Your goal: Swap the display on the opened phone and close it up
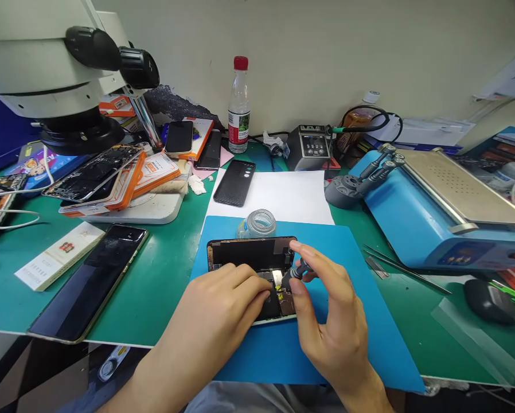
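On the blue mat (240, 361) lies an opened phone (268, 301), its screen (249, 252) raised along the far side and its battery and inner parts showing. My left hand (223, 301) rests over the phone's left part with the fingers drawn together near the battery; what lies between the fingertips is hidden. In my right hand (332, 304) is a small dark grey screwdriver (299, 271), held between thumb and fingers over the phone's inner right side. The right index fingertip is at the screen's upper right corner. The screwdriver's tip is hard to make out.
Behind the phone stands a glass jar (260, 222). A phone back cover (234, 182) lies on white paper (292, 195). Right are a screwdriver holder (342, 191), tweezers (408, 269) and a blue heating machine (416, 223). Left, a microscope (81, 109) overhangs phones; another phone (89, 281) lies nearer.
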Action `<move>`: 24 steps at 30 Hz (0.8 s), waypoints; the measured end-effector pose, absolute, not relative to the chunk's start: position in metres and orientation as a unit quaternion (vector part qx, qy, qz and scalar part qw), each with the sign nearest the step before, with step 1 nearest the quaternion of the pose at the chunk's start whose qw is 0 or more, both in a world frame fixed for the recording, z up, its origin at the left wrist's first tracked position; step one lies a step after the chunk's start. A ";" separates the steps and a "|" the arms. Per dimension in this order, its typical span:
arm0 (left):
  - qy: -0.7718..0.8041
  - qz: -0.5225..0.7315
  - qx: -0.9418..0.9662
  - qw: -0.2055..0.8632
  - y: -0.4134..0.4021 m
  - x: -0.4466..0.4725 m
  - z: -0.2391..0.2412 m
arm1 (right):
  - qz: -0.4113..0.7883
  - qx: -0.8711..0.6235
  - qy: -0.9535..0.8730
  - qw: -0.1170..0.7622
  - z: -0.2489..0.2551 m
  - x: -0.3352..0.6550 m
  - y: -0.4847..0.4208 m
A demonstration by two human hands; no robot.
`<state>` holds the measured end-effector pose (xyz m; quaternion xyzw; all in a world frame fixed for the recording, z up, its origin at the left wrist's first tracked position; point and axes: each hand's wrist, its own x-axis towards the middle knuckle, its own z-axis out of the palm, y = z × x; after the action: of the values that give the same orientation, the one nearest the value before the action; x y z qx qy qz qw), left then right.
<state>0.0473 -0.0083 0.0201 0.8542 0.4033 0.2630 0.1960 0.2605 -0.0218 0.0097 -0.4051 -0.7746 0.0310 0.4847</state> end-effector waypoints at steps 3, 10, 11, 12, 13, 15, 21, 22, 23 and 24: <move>0.394 0.282 0.852 0.196 -0.003 0.052 0.016 | 0.047 -0.396 -0.779 0.483 0.008 0.260 -0.022; 0.372 0.328 0.855 0.150 -0.001 0.055 0.004 | 0.121 -0.396 -0.728 0.547 0.000 0.256 -0.022; 0.368 0.330 0.856 0.148 -0.001 0.056 0.003 | 0.148 -0.390 -0.717 0.558 0.001 0.256 -0.022; 0.365 0.332 0.857 0.148 -0.001 0.056 0.003 | 0.170 -0.385 -0.708 0.567 0.001 0.256 -0.023; 0.363 0.333 0.857 0.151 -0.002 0.056 0.003 | 0.182 -0.382 -0.702 0.573 0.002 0.256 -0.023; 0.366 0.334 0.853 0.161 -0.002 0.055 0.004 | 0.170 -0.389 -0.696 0.579 0.003 0.257 -0.024; 0.369 0.344 0.841 0.196 -0.004 0.052 0.006 | 0.087 -0.462 -0.685 0.556 0.001 0.259 -0.022; 0.367 0.348 0.840 0.197 -0.004 0.052 0.006 | 0.092 -0.467 -0.688 0.548 0.000 0.259 -0.022; 0.368 0.352 0.838 0.199 -0.004 0.052 0.007 | 0.093 -0.467 -0.692 0.543 0.000 0.259 -0.021; 0.370 0.354 0.835 0.202 -0.005 0.052 0.007 | 0.093 -0.466 -0.695 0.539 -0.001 0.258 -0.021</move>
<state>0.0519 -0.0045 0.0071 0.8347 0.3697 0.3544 0.2024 0.2583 -0.0207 -0.0005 -0.4660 -0.6952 0.0935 0.5392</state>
